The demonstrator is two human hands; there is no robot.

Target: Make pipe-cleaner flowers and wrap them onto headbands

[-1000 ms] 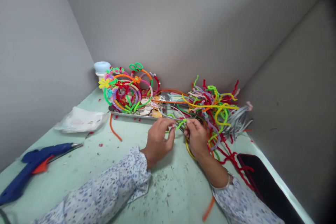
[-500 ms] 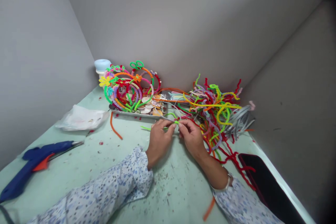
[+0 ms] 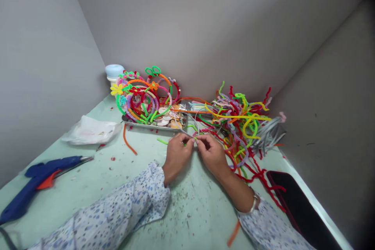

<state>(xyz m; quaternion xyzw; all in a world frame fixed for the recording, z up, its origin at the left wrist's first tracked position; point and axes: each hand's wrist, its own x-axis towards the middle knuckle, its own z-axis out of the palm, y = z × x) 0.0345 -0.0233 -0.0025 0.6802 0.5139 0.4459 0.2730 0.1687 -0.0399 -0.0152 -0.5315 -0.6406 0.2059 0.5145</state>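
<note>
My left hand and my right hand meet above the table, thumbs and fingertips pinched together. Between them is a bright green pipe cleaner, whose loose tail pokes out to the left of my left hand. A thin grey band runs into the same pinch and curves away behind the fingers. Only a speck of green shows at the fingertips, so how it sits on the band is hidden. Just beyond stands a metal tray with flat round pieces and finished pipe-cleaner headbands in it.
A tangled heap of coloured pipe cleaners and a bundle of grey bands lie at the right. A phone rests near the right edge. On the left are a blue glue gun and a plastic bag.
My right fingertips have shifted slightly left and closed in on my left ones. Less green shows between them now.
</note>
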